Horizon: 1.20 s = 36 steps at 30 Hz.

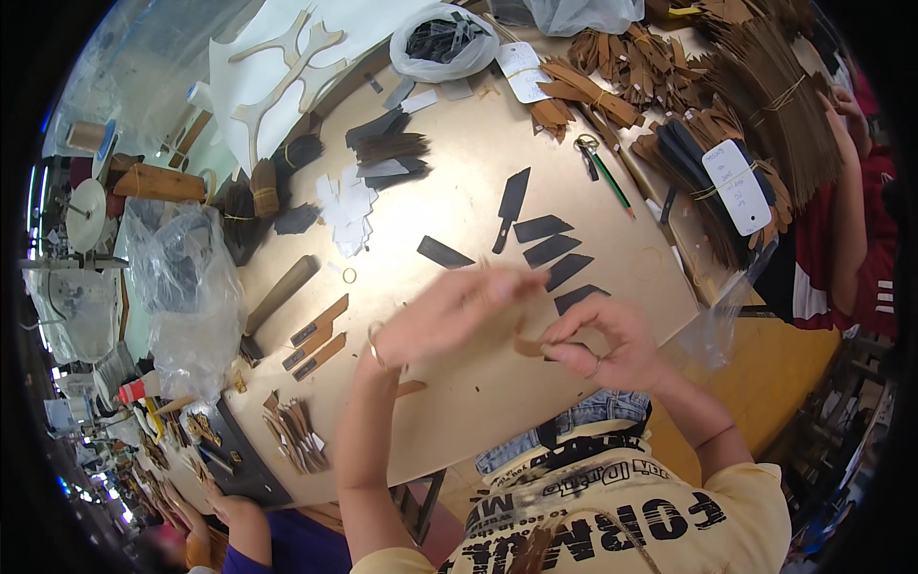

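My right hand (607, 346) pinches a small brown strip (528, 346), which looks like leather and is blurred at its free end. Close beside it, over the table's near side, my left hand (459, 308) is smeared by motion. Its fingers point to the right, and whether they grip anything is unclear. Just beyond the hands lie several dark slanted pieces (553, 249), the nearest partly hidden by my right hand. A longer dark strip (513, 196) lies above them, and another dark piece (445, 252) is to the left.
Brown strips with dark ends (320, 335) lie left of my left arm. Farther off are white paper pieces (346, 206), a plastic bag of dark pieces (445, 43), a green pencil (614, 185) and banded brown bundles (765, 96). Other people's hands (846, 120) are at the right and lower left.
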Available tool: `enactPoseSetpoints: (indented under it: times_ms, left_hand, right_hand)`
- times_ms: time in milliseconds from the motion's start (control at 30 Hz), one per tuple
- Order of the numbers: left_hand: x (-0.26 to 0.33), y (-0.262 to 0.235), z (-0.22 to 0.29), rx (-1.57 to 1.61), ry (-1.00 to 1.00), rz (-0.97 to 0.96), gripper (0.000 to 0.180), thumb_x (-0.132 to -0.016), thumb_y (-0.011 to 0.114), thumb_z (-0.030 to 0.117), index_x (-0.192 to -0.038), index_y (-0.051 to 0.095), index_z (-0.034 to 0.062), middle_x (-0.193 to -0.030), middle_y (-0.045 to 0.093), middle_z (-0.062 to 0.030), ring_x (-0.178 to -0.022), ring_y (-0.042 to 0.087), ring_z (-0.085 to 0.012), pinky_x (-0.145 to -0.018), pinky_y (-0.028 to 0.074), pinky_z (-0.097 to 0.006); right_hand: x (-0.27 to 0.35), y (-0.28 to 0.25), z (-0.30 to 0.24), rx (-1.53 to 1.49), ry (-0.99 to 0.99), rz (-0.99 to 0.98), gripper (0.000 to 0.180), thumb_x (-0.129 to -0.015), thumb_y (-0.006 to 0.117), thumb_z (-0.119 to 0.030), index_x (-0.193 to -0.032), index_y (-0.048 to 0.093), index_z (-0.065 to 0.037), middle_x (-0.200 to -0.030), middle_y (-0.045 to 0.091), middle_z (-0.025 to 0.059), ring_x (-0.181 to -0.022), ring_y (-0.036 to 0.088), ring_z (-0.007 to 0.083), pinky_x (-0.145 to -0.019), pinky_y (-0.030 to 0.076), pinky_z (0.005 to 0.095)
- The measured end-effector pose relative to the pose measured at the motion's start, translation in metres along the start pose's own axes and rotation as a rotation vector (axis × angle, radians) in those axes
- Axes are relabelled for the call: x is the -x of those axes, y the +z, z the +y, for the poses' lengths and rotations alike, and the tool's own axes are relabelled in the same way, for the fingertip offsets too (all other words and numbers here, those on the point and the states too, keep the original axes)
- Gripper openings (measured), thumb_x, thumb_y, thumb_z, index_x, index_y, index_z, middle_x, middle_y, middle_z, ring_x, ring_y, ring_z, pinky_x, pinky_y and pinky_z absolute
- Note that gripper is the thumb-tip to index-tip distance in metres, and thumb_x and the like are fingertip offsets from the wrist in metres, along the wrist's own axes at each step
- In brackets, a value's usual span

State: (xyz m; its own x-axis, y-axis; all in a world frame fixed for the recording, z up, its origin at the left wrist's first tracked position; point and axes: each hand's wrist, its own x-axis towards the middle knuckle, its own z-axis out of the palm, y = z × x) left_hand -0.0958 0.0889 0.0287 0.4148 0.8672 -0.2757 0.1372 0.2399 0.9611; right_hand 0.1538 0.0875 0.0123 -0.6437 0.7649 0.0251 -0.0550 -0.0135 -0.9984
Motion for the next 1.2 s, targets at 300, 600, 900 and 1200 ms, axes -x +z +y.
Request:
enactPoseSetpoints:
  times_ms: [300,600,900,1200]
  left_hand:
    - [0.052,0.043,-0.022,0.115,-0.076,0.066,0.025,-0.098,0.065,0.024,-0.102,0.069,-0.0005,-0.081,0.065,-0.0040,-0.077,0.056,-0.0115,-0.075,0.046,-0.029]
    - [0.075,0.056,-0.035,-0.895,-0.203,0.598,0.022,-0.087,0.072,0.021,-0.100,0.069,0.0036,-0.087,0.064,-0.0094,-0.086,0.061,-0.0296,-0.080,0.046,-0.040]
    - [-0.036,0.047,-0.044,-0.884,-0.004,0.918,0.023,-0.086,0.073,0.025,-0.099,0.068,0.0063,-0.110,0.059,-0.0129,-0.106,0.054,-0.0297,-0.096,0.037,-0.044]
    - [-0.047,0.051,-0.047,-0.866,-0.132,0.926,0.015,-0.087,0.070,0.023,-0.086,0.067,0.0086,-0.095,0.064,-0.0107,-0.100,0.058,-0.0275,-0.089,0.036,-0.042]
  right_hand:
    - [-0.019,-0.014,-0.004,0.181,0.049,-0.155,0.023,-0.087,0.073,-0.012,-0.106,0.064,-0.002,-0.095,0.068,0.0080,-0.088,0.068,0.0218,-0.082,0.052,0.0328]
    - [-0.123,-0.036,0.030,1.058,-0.219,-0.019,0.028,-0.086,0.074,-0.019,-0.111,0.067,-0.011,-0.121,0.056,0.0096,-0.116,0.052,0.0295,-0.097,0.044,0.0403]
    - [-0.153,-0.052,0.030,1.005,-0.117,-0.188,0.028,-0.078,0.081,-0.024,-0.094,0.064,-0.008,-0.107,0.055,0.0097,-0.106,0.053,0.0302,-0.089,0.043,0.0391]
    - [-0.152,-0.050,0.025,1.033,0.061,-0.195,0.030,-0.082,0.076,-0.036,-0.097,0.069,-0.011,-0.096,0.067,0.0061,-0.098,0.062,0.0251,-0.085,0.037,0.0407]
